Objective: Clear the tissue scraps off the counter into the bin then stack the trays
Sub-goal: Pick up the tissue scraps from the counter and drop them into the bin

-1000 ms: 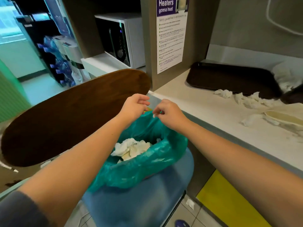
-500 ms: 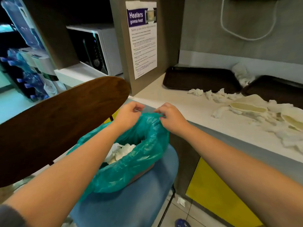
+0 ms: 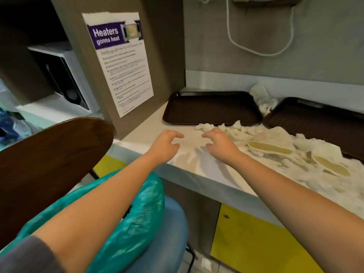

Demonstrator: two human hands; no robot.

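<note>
A pale, smooth worktop is seen carrying two dark brown rectangular trays with rounded corners: the left tray lies flat at the back, and the right tray is partly covered by crumpled white tissue scraps, which are strewn along the trays' front edges and across the worktop to the right. A bin lined with a glossy, wrinkled teal plastic bag is placed below the worktop's edge, under the left forearm. The left hand and right hand are held just above the bare worktop, fingers loosely curled and spread, nothing being gripped.
</note>
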